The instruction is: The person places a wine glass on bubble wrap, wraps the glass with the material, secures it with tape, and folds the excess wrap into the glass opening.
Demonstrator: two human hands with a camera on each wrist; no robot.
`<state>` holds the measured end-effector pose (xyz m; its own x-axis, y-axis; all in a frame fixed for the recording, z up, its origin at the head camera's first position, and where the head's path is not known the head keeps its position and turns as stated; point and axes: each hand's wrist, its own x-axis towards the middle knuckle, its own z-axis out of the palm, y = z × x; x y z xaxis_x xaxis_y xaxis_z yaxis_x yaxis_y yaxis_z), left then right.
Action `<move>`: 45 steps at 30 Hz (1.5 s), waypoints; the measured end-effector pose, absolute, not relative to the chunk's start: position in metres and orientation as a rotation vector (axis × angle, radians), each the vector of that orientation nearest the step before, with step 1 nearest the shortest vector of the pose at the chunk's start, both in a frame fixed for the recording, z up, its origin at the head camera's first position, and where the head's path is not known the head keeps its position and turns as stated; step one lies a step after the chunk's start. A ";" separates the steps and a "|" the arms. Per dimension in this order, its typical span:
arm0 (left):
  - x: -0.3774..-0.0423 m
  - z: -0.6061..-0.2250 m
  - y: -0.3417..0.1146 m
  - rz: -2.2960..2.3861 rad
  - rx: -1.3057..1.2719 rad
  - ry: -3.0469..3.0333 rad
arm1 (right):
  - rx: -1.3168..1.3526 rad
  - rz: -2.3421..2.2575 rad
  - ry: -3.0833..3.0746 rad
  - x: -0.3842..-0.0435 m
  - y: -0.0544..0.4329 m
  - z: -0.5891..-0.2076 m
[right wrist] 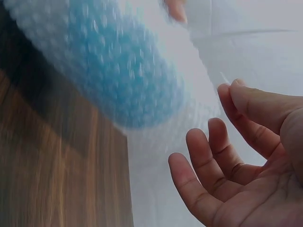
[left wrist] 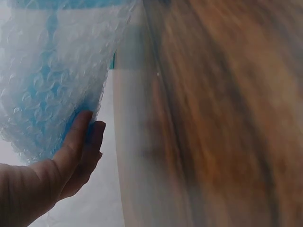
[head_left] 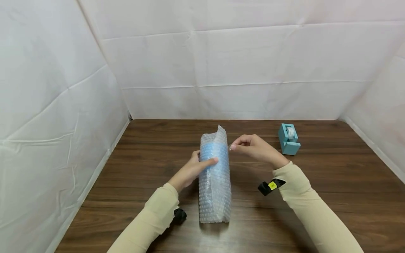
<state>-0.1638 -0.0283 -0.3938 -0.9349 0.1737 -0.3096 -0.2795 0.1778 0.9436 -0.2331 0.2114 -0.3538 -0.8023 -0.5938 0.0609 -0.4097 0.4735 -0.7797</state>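
Note:
A roll of bubble wrap (head_left: 215,189) lies lengthwise over the table, a blue object (right wrist: 128,71) showing through its upper part. My left hand (head_left: 197,167) grips the roll from its left side, thumb across the top over the loose edge. In the left wrist view, the fingers of that left hand (left wrist: 71,161) curl at the wrap's side. Just right of the roll, my right hand (head_left: 253,147) pinches a small piece of clear tape (right wrist: 224,77) between thumb and forefinger. The other fingers of the right hand (right wrist: 236,161) are spread and loosely bent.
A teal tape dispenser (head_left: 289,140) with a roll of clear tape stands at the back right of the dark wooden table (head_left: 152,151). White sheeting (head_left: 237,63) hangs behind the table and along both sides.

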 end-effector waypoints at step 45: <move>-0.164 -0.396 -0.035 1.615 -0.143 2.252 | -0.989 -0.888 2.851 -0.209 0.134 -0.363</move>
<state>-0.1640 -0.0346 -0.3957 -0.9282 0.1279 -0.3494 -0.2898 0.3401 0.8946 -0.2095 0.1339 -0.3625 -0.8022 -0.5688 0.1816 -0.5713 0.6427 -0.5104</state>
